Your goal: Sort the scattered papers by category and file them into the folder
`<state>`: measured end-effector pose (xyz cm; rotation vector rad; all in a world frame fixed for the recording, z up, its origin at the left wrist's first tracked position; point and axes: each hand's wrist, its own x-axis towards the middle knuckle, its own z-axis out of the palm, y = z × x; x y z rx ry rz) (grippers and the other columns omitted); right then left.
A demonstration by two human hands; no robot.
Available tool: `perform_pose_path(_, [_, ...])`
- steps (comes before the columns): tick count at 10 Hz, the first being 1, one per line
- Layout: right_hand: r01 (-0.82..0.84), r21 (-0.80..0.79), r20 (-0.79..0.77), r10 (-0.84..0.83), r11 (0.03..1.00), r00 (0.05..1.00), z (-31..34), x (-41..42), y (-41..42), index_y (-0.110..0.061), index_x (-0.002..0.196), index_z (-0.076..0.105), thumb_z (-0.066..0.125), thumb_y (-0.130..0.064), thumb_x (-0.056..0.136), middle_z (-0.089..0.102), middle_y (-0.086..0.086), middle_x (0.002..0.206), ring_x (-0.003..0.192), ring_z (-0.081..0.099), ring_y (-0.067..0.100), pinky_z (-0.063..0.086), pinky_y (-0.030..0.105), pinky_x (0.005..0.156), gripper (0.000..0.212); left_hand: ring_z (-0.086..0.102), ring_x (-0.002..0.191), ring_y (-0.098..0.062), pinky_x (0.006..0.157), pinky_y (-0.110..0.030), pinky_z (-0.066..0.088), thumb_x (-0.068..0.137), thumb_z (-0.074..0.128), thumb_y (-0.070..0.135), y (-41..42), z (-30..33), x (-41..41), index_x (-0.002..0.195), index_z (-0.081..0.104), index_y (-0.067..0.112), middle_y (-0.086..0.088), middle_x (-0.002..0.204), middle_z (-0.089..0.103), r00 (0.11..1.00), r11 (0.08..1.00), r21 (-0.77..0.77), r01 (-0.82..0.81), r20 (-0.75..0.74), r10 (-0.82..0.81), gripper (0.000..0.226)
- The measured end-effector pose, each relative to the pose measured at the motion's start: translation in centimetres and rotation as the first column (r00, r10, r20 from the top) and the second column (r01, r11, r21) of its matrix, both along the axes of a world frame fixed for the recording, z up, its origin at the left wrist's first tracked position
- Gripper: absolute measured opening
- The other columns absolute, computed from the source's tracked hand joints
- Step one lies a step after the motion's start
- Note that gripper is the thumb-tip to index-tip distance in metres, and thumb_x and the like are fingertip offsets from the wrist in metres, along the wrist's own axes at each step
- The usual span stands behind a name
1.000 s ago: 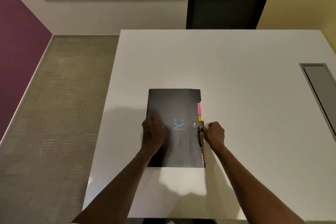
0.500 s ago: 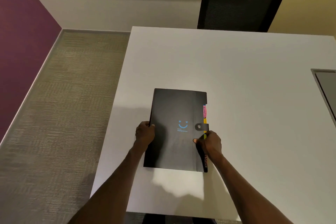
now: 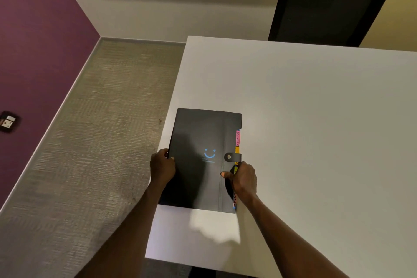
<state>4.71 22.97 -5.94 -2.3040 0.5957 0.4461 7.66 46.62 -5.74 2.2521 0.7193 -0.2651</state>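
Folder [image 3: 200,160] looks thin, light, floppy — left hand [image 3: 162,167] grips its left edge, right hand [image 3: 244,178] pinches the tab edge below the snap [image 3: 229,157].

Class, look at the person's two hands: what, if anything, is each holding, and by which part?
Both hold the closed black folder. The left hand grips its left edge; the right hand grips its right edge, just below the snap strap.

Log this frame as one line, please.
folder: closed, snap strap fastened, on white table | left hand: grips left edge | right hand: grips right, tabbed edge | loose papers: none visible
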Motion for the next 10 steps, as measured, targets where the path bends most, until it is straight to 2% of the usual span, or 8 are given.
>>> perform_pose_path(1, [0.052, 0.008, 0.023, -0.052, 0.999, 0.998, -0.3, -0.1, 0.4, -0.010, 0.086, 0.055, 0.082, -0.032, 0.075, 0.064, 0.006, 0.087, 0.075, 0.057, 0.026, 0.039, 0.030, 0.064, 0.036, 0.059, 0.102, -0.042, 0.090, -0.045, 0.051, 0.086, 0.064, 0.004, 0.6, -1.3, -0.6, 0.111, 0.066, 0.006, -0.024, 0.109, 0.059, 0.995, 0.994, 0.062, 0.090, -0.048, -0.087, 0.025])
perform_pose_path(2, [0.077, -0.016, 0.074, -0.076, 0.997, 0.994, -0.2, -0.3, 0.5, -0.009, 0.089, 0.058, 0.077, -0.022, 0.079, 0.065, 0.005, 0.086, 0.074, 0.056, 0.025, 0.038, 0.031, 0.063, 0.025, 0.056, 0.107, -0.042, 0.096, -0.046, 0.049, 0.086, 0.068, 0.002, 0.5, -1.2, -1.1, 0.127, 0.061, 0.008, -0.025, 0.117, 0.052, 0.993, 0.990, 0.088, 0.107, -0.054, -0.103, 0.042])
perform_pose_path(3, [0.057, -0.039, 0.095, -0.053, 0.998, 0.994, -0.2, -0.4, 0.6, -0.008, 0.089, 0.062, 0.074, -0.021, 0.080, 0.067, 0.007, 0.085, 0.072, 0.055, 0.025, 0.038, 0.030, 0.061, 0.021, 0.057, 0.108, -0.043, 0.096, -0.046, 0.050, 0.084, 0.071, 0.001, 0.7, -1.4, -1.4, 0.131, 0.060, 0.011, -0.026, 0.117, 0.053, 0.992, 0.989, 0.084, 0.123, -0.030, -0.121, 0.049])
perform_pose_path(4, [0.042, -0.016, 0.098, -0.040, 0.999, 0.994, -0.1, -0.4, 0.5, -0.009, 0.086, 0.060, 0.074, -0.019, 0.080, 0.063, 0.004, 0.080, 0.070, 0.054, 0.024, 0.032, 0.029, 0.053, 0.018, 0.056, 0.108, -0.042, 0.096, -0.044, 0.049, 0.086, 0.069, 0.001, 0.8, -1.5, -1.2, 0.133, 0.060, 0.012, -0.025, 0.118, 0.051, 0.990, 0.986, 0.095, 0.136, -0.038, -0.133, 0.050])
perform_pose_path(6, [-0.020, -0.011, 0.102, 0.021, 1.000, 0.995, -0.2, -0.4, 0.3, -0.014, 0.085, 0.049, 0.069, -0.016, 0.084, 0.051, -0.001, 0.079, 0.070, 0.049, 0.018, 0.028, 0.025, 0.051, 0.020, 0.051, 0.115, -0.044, 0.095, -0.045, 0.047, 0.089, 0.060, 0.002, 0.4, -1.5, -1.3, 0.141, 0.049, 0.012, -0.026, 0.129, 0.046, 0.985, 0.978, 0.135, 0.161, -0.078, -0.152, 0.054])
perform_pose_path(7, [-0.018, 0.000, 0.075, 0.018, 1.000, 0.997, -0.2, 0.0, 0.2, -0.013, 0.084, 0.048, 0.065, -0.015, 0.086, 0.051, 0.001, 0.080, 0.077, 0.055, 0.025, 0.027, 0.023, 0.050, 0.017, 0.049, 0.117, -0.042, 0.095, -0.044, 0.045, 0.089, 0.062, 0.004, 0.3, -1.4, -1.9, 0.138, 0.048, 0.008, -0.025, 0.131, 0.044, 0.981, 0.973, 0.142, 0.184, -0.084, -0.173, 0.051])
perform_pose_path(9, [-0.030, -0.046, 0.123, 0.035, 0.998, 0.992, 0.0, -1.5, -0.4, -0.011, 0.083, 0.049, 0.064, -0.024, 0.088, 0.050, 0.002, 0.083, 0.076, 0.046, 0.023, 0.029, 0.030, 0.061, 0.020, 0.050, 0.122, -0.036, 0.102, -0.040, 0.045, 0.088, 0.064, 0.001, -0.5, -1.2, -4.6, 0.128, 0.053, -0.001, -0.021, 0.133, 0.050, 0.961, 0.943, 0.204, 0.262, 0.034, -0.274, 0.042])
perform_pose_path(10, [-0.064, -0.068, 0.232, 0.079, 0.996, 0.969, -0.3, -2.7, -1.4, -0.007, 0.100, 0.057, 0.060, -0.023, 0.090, 0.056, 0.006, 0.094, 0.089, 0.053, 0.028, 0.032, 0.030, 0.068, 0.020, 0.043, 0.136, -0.035, 0.112, -0.039, 0.037, 0.093, 0.060, 0.006, -0.3, -1.7, -5.4, 0.140, 0.046, -0.002, -0.019, 0.144, 0.047, 0.957, 0.933, 0.253, 0.256, 0.073, -0.282, 0.049])
